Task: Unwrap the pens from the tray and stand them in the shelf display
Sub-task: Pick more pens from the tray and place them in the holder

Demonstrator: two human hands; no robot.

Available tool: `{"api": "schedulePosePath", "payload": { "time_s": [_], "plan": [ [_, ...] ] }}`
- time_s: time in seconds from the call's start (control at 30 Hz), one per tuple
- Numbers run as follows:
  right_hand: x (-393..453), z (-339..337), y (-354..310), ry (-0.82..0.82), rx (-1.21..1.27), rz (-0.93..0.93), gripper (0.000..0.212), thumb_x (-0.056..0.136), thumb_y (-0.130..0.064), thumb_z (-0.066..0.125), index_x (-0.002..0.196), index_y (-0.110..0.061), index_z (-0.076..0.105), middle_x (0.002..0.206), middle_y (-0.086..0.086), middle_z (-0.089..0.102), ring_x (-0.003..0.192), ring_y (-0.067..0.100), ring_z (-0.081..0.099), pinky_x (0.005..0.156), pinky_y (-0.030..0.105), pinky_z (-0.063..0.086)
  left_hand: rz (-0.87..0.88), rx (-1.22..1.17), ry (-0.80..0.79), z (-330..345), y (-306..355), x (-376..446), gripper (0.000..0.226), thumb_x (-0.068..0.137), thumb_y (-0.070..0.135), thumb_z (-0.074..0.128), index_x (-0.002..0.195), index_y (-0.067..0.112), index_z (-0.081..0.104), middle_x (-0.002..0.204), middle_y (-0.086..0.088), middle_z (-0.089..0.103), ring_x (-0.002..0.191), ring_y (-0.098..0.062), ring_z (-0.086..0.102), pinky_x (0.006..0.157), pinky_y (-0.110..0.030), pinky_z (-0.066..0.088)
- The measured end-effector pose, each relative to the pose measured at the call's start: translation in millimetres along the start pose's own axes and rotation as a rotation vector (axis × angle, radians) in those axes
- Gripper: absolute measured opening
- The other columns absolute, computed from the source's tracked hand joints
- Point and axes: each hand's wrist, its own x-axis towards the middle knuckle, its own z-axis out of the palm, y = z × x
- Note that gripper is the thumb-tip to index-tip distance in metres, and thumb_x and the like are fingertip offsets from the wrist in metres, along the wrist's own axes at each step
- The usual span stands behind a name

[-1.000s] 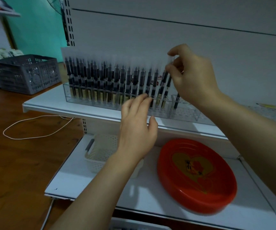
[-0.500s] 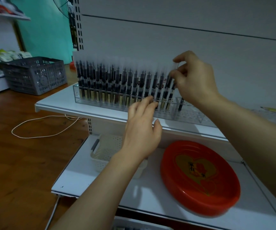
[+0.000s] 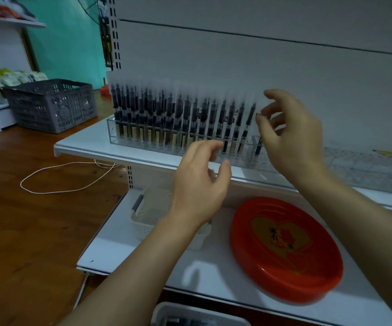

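Observation:
A long row of black pens (image 3: 178,118) with frosted caps stands upright in a clear acrylic display (image 3: 119,140) on the upper white shelf. One more pen (image 3: 258,147) stands in a second clear holder to the right. My right hand (image 3: 289,135) hovers just right of the row's end, its fingers spread and loose, holding nothing. In front of the display's lower edge, my left hand (image 3: 199,184) floats with relaxed fingers and is also empty. The red tray (image 3: 319,281) with a gold heart lies on the lower shelf, and no pens show in it.
A small white perforated basket (image 3: 150,208) sits on the lower shelf, partly behind my left wrist. A grey crate (image 3: 51,104) and a white cord (image 3: 68,177) lie on the wooden surface to the left. A white bin (image 3: 190,318) shows at the bottom edge.
My right hand has let go of the pen top it was pinching at the row's right end and its fingers have spread. The left hand stays near the display's front.

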Motion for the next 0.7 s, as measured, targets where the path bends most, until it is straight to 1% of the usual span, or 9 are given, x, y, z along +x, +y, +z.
{"api": "schedulePosePath", "payload": {
  "time_s": [0.07,0.13,0.23,0.33,0.43,0.5,0.57,0.63,0.7],
  "plan": [
    [-20.4,0.2,-4.4,0.047,0.067,-0.002,0.034,0.098,-0.019,0.062,0.132,-0.016,0.058,0.1,-0.006,0.062,0.078,0.009,0.06,0.07,0.023,0.053,0.004,-0.033,-0.022,-2.2,4.2,-8.9,0.019,0.095,0.024,0.061,0.112,0.016,0.064,0.096,0.008,0.063,0.087,-0.007,0.06,0.069,-0.017,0.047],
    [-45.8,3.9,-9.3,0.061,0.131,-0.005,0.028,0.098,-0.017,0.062,0.126,-0.013,0.061,0.096,-0.008,0.061,0.077,0.009,0.059,0.066,0.018,0.049,0.004,-0.062,-0.076,-1.3,3.5,-21.4,0.014,0.095,0.026,0.061,0.105,0.018,0.065,0.085,0.008,0.065,0.078,-0.009,0.061,0.066,-0.022,0.049],
    [-89.9,13.5,-12.7,0.027,0.176,0.006,0.022,0.097,-0.015,0.063,0.119,-0.012,0.063,0.093,-0.009,0.061,0.075,0.007,0.058,0.066,0.013,0.045,-0.051,-0.089,-0.171,2.0,-10.5,-42.5,0.012,0.094,0.028,0.062,0.103,0.019,0.064,0.081,0.006,0.065,0.075,-0.01,0.062,0.067,-0.024,0.049],
    [-139.2,24.1,-7.6,-0.061,0.156,0.012,0.024,0.094,-0.013,0.065,0.117,-0.009,0.065,0.094,-0.005,0.062,0.076,0.005,0.056,0.073,0.007,0.04,-0.175,-0.04,-0.315,2.8,-38.8,-72.5,0.014,0.095,0.029,0.064,0.107,0.023,0.063,0.086,0.008,0.065,0.08,-0.008,0.061,0.071,-0.025,0.049],
    [-193.1,36.4,10.3,-0.292,0.137,0.028,0.027,0.093,-0.018,0.063,0.118,-0.01,0.065,0.099,0.0,0.065,0.079,0.008,0.057,0.074,0.013,0.044,-0.26,0.034,-0.56,4.4,-66.5,-114.7,0.029,0.095,0.039,0.058,0.119,0.024,0.06,0.099,0.009,0.064,0.093,-0.005,0.06,0.082,-0.034,0.052],
    [-227.1,43.5,22.2,-0.466,0.156,0.056,0.029,0.095,-0.026,0.061,0.121,-0.014,0.064,0.1,-0.006,0.063,0.078,0.006,0.057,0.07,0.022,0.048,-0.288,0.082,-0.696,6.2,-77.4,-141.3,0.034,0.096,0.041,0.058,0.126,0.025,0.056,0.109,0.008,0.063,0.101,-0.005,0.058,0.088,-0.035,0.052],
    [-257.0,47.5,31.0,-0.63,0.162,0.099,0.033,0.097,-0.036,0.055,0.125,-0.02,0.062,0.099,-0.016,0.058,0.076,-0.001,0.055,0.068,0.019,0.046,-0.337,0.119,-0.795,6.8,-86.2,-163.2,0.037,0.096,0.04,0.059,0.13,0.026,0.053,0.114,0.008,0.061,0.104,-0.006,0.057,0.092,-0.033,0.052],
    [-283.5,49.2,39.0,-0.763,0.135,0.114,0.035,0.096,-0.038,0.057,0.128,-0.023,0.061,0.102,-0.016,0.061,0.077,-0.002,0.057,0.07,0.02,0.047,-0.397,0.133,-0.883,4.4,-96.7,-182.4,0.036,0.095,0.039,0.061,0.128,0.027,0.052,0.113,0.009,0.06,0.102,-0.008,0.058,0.091,-0.033,0.052],
    [-306.1,48.9,43.5,-0.899,0.094,0.088,0.037,0.096,-0.037,0.061,0.13,-0.023,0.059,0.107,-0.01,0.065,0.086,0.006,0.062,0.076,0.026,0.051,-0.433,0.168,-0.996,-0.8,-109.8,-199.7,0.028,0.094,0.039,0.061,0.119,0.028,0.055,0.103,0.012,0.061,0.093,-0.009,0.06,0.086,-0.034,0.052]
  ]
}}
